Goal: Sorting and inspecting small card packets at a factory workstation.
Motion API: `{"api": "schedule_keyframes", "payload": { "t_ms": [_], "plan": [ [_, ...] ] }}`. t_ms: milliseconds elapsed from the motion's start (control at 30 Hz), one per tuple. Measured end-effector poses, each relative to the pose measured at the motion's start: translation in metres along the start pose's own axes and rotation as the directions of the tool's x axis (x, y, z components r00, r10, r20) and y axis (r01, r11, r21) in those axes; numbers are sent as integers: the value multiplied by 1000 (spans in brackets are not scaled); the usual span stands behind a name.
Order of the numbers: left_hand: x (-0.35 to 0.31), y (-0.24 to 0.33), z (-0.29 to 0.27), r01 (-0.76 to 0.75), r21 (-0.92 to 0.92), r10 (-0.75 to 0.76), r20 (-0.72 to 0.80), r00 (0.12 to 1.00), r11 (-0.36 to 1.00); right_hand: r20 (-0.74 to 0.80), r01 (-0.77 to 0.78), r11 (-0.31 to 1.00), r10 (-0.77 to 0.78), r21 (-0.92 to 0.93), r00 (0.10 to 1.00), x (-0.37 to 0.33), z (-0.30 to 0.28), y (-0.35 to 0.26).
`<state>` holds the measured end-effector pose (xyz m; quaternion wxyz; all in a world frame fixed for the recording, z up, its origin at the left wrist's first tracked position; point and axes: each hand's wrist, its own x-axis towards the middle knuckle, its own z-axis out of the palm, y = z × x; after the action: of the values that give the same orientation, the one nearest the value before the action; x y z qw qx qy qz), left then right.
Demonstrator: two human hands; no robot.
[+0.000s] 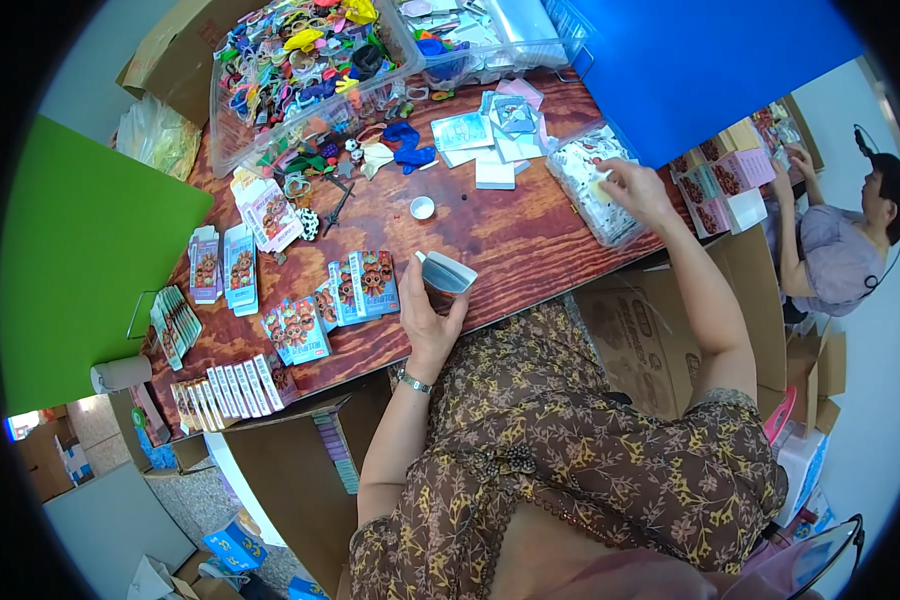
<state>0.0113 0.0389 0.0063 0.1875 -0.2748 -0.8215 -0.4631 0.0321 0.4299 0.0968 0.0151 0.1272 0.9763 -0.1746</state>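
Note:
My left hand is closed round a small open carton, its top facing up and its inside showing. Over a clear plastic tray of small black-and-white pieces, my right hand has its fingers pinched together. A pale yellowish bit shows at those fingertips, too small to name. Left of the carton stand several blue printed boxes. A small white round cup sits just beyond the carton. Further back lies a loose pile of cards.
A large clear bin of colourful trinkets stands at the back. Rows of small boxes line the near left edge. A green panel and a blue panel flank the table. Another person works at the right.

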Motion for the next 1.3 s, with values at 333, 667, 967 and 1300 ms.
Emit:
{"api": "schedule_keyframes", "payload": {
  "t_ms": [333,667,967,1300],
  "plan": [
    [13,7,-1,20,42,-20,-6,1000,999,-111,-27,881,90,472,990,18,-13,14],
    [22,7,0,99,62,-95,-63,994,993,-183,514,711,-491,480,851,-15,43,-192],
    [4,-1,-7,195,-30,-197,-160,967,980,-228,825,521,-794,220,563,12,59,-244],
    [-9,-12,-6,46,-63,-57,-177,983,997,-5,870,489,-872,-65,490,158,185,-323]
  ]
}}
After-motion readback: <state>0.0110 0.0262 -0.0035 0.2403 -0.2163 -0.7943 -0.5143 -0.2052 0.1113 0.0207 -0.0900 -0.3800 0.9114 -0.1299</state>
